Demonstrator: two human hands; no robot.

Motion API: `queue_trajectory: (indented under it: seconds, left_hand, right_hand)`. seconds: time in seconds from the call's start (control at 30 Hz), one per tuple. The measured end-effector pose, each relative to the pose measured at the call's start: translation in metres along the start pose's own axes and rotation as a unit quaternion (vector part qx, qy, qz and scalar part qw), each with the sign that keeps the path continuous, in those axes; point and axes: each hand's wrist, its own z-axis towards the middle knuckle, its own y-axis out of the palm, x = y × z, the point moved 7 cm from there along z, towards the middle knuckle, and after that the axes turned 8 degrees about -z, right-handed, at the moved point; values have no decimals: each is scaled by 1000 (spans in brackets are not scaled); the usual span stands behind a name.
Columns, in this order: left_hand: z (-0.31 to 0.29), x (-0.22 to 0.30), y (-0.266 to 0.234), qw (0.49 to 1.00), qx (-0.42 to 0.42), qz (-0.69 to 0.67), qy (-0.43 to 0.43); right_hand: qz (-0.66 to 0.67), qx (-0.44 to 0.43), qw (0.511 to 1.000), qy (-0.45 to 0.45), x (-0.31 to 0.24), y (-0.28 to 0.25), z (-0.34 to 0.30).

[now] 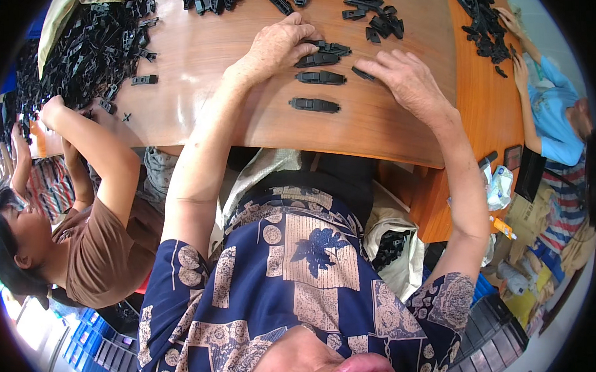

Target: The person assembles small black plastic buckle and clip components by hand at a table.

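Note:
Several long black plastic parts lie in a column on the brown table [262, 108]; the nearest black plastic part [315, 105] sits apart from the one beyond it, a similar middle part [321, 77]. At the column's far end, my left hand [277, 48] is closed, thumb and fingers pinched on a black plastic part [332, 48], partly hidden by the fingers. Just right of the column, my right hand [404, 77] has its fingers closed over a small black plastic piece [362, 73], whose left end sticks out beneath the fingertips.
A large heap of black parts [90, 55] covers the far left, where a co-worker's arm [89, 134] reaches in. Smaller piles lie ahead [377, 16] and at far right [483, 29], near another person's hands. A pale sack [406, 264] with black parts stands below the table edge.

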Motion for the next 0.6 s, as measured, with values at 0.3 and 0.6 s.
queue_trajectory:
  seconds: [0.3, 0.6]
  left_hand:
    - [6, 3, 4, 999, 19, 30, 20]
    - [2, 2, 4, 999, 32, 11, 24]
  right_hand:
    - [-47, -26, 995, -81, -17, 13, 18]
    - [137, 86, 981, 107, 15, 19, 25]
